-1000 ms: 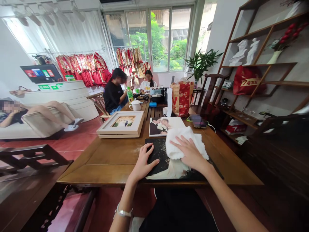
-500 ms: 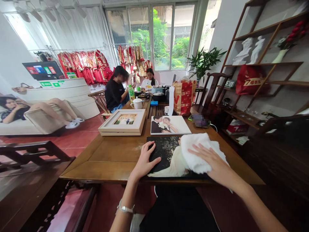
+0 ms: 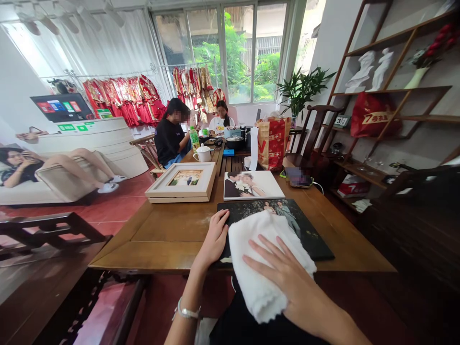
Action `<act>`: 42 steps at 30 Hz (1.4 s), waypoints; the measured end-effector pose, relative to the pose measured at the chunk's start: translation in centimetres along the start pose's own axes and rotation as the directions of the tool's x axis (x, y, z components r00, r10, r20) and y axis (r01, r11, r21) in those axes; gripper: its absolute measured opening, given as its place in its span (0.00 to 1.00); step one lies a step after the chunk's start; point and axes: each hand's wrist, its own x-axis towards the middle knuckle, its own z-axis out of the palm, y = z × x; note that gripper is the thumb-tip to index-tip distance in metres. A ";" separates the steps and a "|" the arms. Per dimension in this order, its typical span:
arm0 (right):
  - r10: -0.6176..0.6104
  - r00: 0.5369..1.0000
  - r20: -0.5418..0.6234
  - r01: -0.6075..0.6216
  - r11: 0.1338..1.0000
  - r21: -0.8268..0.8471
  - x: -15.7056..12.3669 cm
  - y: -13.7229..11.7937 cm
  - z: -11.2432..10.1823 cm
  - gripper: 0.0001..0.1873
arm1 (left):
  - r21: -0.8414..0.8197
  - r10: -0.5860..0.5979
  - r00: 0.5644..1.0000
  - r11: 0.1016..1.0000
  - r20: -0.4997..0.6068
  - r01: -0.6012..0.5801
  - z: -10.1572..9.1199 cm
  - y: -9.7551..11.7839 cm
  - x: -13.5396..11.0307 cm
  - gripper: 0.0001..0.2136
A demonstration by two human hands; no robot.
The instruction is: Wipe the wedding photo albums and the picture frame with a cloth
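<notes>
A dark wedding photo panel (image 3: pixel 302 227) lies flat at the near edge of the wooden table (image 3: pixel 168 230). My left hand (image 3: pixel 214 238) rests flat on its left edge, fingers stretched out. My right hand (image 3: pixel 287 280) presses flat on a white cloth (image 3: pixel 258 249), fingers spread. The cloth covers the panel's near left part and hangs over the table's front edge. Beyond the panel lie a lighter wedding photo (image 3: pixel 251 185) and a framed picture (image 3: pixel 183 182).
A phone (image 3: pixel 298 178), a red bag (image 3: pixel 272 142), a white teapot (image 3: pixel 203 153) and pots stand farther along the table. Two people sit at its far end; another lies on a sofa (image 3: pixel 43 184) at left. Shelves (image 3: pixel 391 91) line the right; a dark bench (image 3: pixel 53 230) stands left.
My right hand has dragged the white cloth from the panel's right side back toward me and leftward, past the front edge. The panel's far right now shows. My left hand stayed.
</notes>
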 end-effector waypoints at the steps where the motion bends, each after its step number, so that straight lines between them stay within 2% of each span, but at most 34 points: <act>1: 0.004 1.000 0.004 -0.004 1.000 0.023 -0.6 0.6 -0.4 0.46 | -0.005 0.001 1.000 1.000 -0.003 -0.001 0.0 0.0 0.0 0.19; 4: 0.121 0.991 -0.062 -0.121 0.993 0.007 -0.8 3.7 -1.4 0.41 | -0.024 0.004 1.000 1.000 -0.016 -0.005 0.0 -0.1 -0.1 0.18; 6: 0.259 0.955 -0.147 -0.270 0.961 -0.056 0.6 5.5 -1.7 0.42 | -0.037 -0.009 1.000 0.999 -0.020 0.008 -0.1 0.0 -0.1 0.18; 8: 0.368 0.903 -0.223 -0.399 0.910 -0.111 2.7 6.1 -1.4 0.42 | -0.054 -0.045 0.999 0.998 -0.019 0.044 -0.2 0.1 -0.1 0.18; 10: 0.396 0.882 -0.255 -0.439 0.887 -0.142 4.9 5.1 -0.5 0.41 | -0.068 -0.094 0.995 0.993 -0.014 0.093 -0.3 0.4 -0.1 0.18; 13: 0.290 0.930 -0.225 -0.327 0.933 -0.148 6.8 1.7 1.1 0.42 | -0.078 -0.156 0.988 0.985 -0.011 0.154 -0.5 0.9 0.0 0.20; 15: 0.192 0.964 -0.185 -0.215 0.970 -0.117 6.5 -0.9 1.8 0.42 | -0.094 -0.175 0.984 0.980 -0.019 0.173 -0.5 1.2 0.0 0.20; 18: 0.108 0.989 -0.102 -0.113 0.993 -0.041 4.1 -3.2 1.8 0.44 | -0.109 -0.164 0.985 0.981 -0.045 0.159 -0.4 1.2 0.0 0.20; 20: 0.078 0.997 -0.023 -0.077 0.997 0.012 1.7 -3.1 1.1 0.46 | -0.083 -0.121 0.991 0.990 -0.063 0.116 -0.2 0.9 0.0 0.18; 23: 0.092 0.996 -0.005 -0.092 0.995 0.050 -1.5 -0.3 -0.2 0.49 | -0.021 -0.052 0.997 0.998 -0.053 0.051 0.0 0.3 0.0 0.18; 26: 0.192 0.975 -0.117 -0.190 0.981 0.025 -2.9 4.6 -1.2 0.47 | -0.006 -0.021 0.999 1.000 -0.026 0.021 0.0 -0.2 -0.1 0.20; 29: 0.233 0.956 -0.178 -0.240 0.971 -0.018 -2.1 9.7 -2.1 0.46 | -0.002 0.000 1.000 1.000 -0.020 0.000 -0.1 -0.3 -0.2 0.20; 32: 0.224 0.960 -0.169 -0.238 0.969 -0.068 0.3 12.9 -3.0 0.45 | 0.011 0.013 1.000 1.000 -0.018 -0.012 -0.2 -0.2 -0.1 0.19; 36: 0.264 0.947 -0.181 -0.288 0.950 -0.123 4.0 14.4 -3.7 0.40 | 0.030 0.002 1.000 1.000 -0.011 -0.002 -0.3 0.0 -0.1 0.19; 38: 0.270 0.943 -0.196 -0.297 0.947 -0.124 5.0 14.5 -3.7 0.38 | 0.035 -0.001 1.000 0.999 -0.012 0.001 -0.3 0.0 -0.1 0.19; 40: 0.267 0.943 -0.199 -0.294 0.948 -0.123 4.9 14.2 -3.5 0.39 | 0.031 0.002 1.000 1.000 -0.017 -0.001 -0.2 -0.1 -0.2 0.19; 42: 0.238 0.952 -0.194 -0.264 0.956 -0.124 3.5 13.4 -3.1 0.40 | 0.023 0.002 1.000 1.000 -0.021 -0.002 -0.2 -0.1 -0.2 0.19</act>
